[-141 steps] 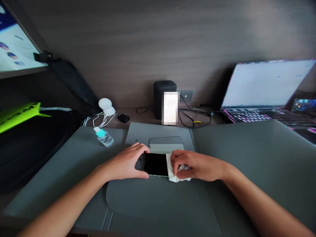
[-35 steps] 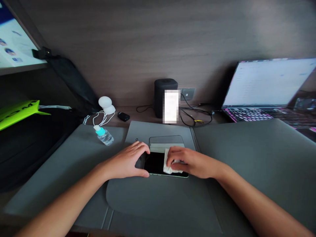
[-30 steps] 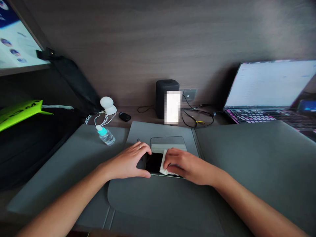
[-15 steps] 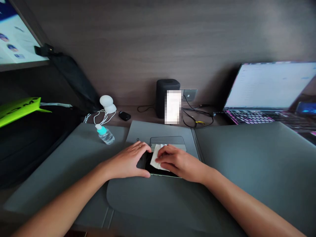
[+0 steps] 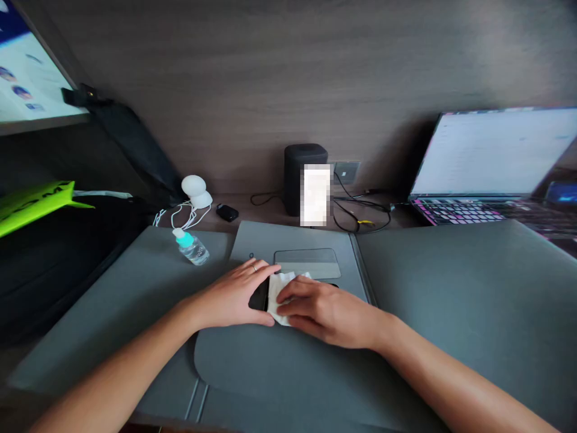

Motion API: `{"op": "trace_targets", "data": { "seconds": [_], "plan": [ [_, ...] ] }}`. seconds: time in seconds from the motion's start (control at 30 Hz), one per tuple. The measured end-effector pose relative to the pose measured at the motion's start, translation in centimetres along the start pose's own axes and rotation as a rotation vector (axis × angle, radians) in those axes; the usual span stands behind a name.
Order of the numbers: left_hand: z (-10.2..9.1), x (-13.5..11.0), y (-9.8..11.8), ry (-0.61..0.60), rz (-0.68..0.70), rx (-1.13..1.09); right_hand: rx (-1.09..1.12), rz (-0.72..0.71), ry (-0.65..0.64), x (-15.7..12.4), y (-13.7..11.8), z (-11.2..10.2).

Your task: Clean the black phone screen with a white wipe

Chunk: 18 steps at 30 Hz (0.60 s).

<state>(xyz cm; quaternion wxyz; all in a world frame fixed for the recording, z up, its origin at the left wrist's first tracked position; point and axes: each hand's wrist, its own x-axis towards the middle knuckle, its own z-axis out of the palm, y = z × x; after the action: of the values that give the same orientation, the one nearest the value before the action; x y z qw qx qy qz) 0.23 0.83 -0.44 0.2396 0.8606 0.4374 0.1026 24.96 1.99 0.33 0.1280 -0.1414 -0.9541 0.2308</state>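
Observation:
A dark phone lies flat on the grey folding mat, mostly covered by my hands and a white wipe. My left hand holds its left end, with the thumb at the near edge and the fingers at the far edge. Bent fingers of my right hand press the crumpled white wipe onto the phone's left part. Just beyond the phone is a flat rounded rectangle, see-through in look, with a paler lower strip.
Left of my hands lies a clear bottle with a turquoise collar. Along the wall are a white rounded device, a small black object, a black speaker and cables. An open laptop stands at the right.
My right hand has slid the wipe left and toward me across the phone, up to the left thumb. My left hand stays in place at the phone's left end.

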Motion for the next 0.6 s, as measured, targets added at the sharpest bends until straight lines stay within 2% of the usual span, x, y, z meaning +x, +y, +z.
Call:
{"op": "trace_targets", "data": {
  "seconds": [0.23,0.37,0.43,0.53,0.6],
  "plan": [
    [0.0,0.1,0.0,0.013,0.034,-0.017,-0.006,0.074,0.028,0.1,-0.1,-0.1],
    [-0.2,0.1,0.2,0.001,0.033,-0.015,0.069,0.053,-0.007,-0.4,0.2,-0.4],
    [-0.3,0.1,0.3,-0.006,0.036,-0.012,0.096,0.094,0.002,-0.8,0.5,-0.7],
    [-0.3,0.2,0.3,-0.004,0.038,-0.020,0.050,0.156,0.042,-0.9,0.5,-0.8],
    [-0.3,0.2,0.3,0.003,0.039,-0.025,0.025,0.144,0.022,-0.8,0.3,-0.7]
  ]
}}
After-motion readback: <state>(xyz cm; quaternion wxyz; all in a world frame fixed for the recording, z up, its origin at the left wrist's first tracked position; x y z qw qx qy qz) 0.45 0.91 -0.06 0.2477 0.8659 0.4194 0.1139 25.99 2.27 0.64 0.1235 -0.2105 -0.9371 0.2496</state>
